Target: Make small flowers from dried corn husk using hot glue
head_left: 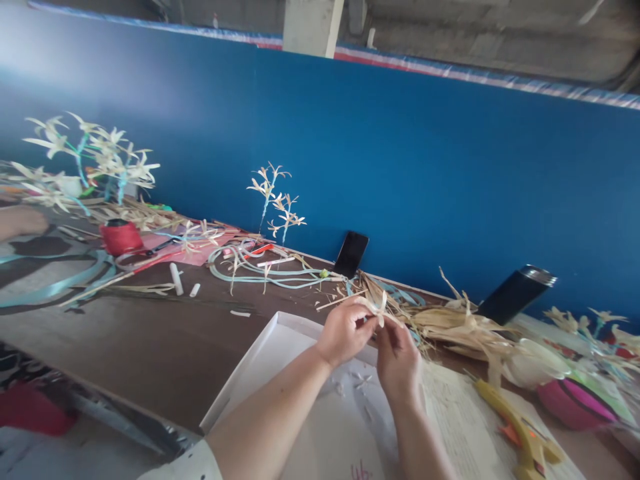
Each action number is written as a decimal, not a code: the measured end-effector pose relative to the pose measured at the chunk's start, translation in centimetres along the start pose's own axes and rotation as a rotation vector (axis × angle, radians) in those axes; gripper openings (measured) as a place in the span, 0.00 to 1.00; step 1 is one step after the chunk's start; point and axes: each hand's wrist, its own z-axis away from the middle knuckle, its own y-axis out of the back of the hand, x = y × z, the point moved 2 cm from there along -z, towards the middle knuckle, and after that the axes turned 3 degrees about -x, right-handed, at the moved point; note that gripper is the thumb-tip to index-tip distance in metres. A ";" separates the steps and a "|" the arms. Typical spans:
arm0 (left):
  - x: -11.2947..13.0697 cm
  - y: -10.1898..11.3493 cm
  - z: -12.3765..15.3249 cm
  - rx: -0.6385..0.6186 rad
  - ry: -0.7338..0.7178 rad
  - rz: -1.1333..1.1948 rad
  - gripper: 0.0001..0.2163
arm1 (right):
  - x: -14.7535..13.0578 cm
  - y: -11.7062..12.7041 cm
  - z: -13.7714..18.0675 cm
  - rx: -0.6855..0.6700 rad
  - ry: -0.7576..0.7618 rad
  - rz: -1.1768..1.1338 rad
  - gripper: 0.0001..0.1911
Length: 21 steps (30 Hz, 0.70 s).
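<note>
Above the far end of a white box lid (260, 373), both my hands meet around a small pale flower (382, 308) with narrow petals, which looks made of dried husk. My left hand (347, 333) pinches it between thumb and fingers from the left. From the right, my right hand (399, 357) has its fingertips closed on the flower's lower part. The fingers hide its base. Inside the lid, under my wrists, lie another small pale flower (363, 380) and some blurred bits.
A yellow glue gun (523, 427) lies on paper at right, near dried husks (450, 327) and a leaning black bottle (517, 293). A phone (351, 253) leans against the blue partition (425, 167). Red thread (121, 238), finished flower stems (120, 160) and another person's hand (23, 222) are at left.
</note>
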 end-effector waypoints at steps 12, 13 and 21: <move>-0.3 0.2 0.4 -0.107 0.070 -0.188 0.09 | 0.9 -0.9 -0.1 -0.038 -0.273 -0.506 0.16; -0.4 0.2 0.4 -0.112 0.065 -0.203 0.10 | 1.0 -0.9 -0.1 -0.041 -0.282 -0.485 0.16; -0.4 0.2 0.4 -0.133 0.019 -0.294 0.09 | 0.2 -0.6 -0.1 -0.049 -0.357 -0.537 0.16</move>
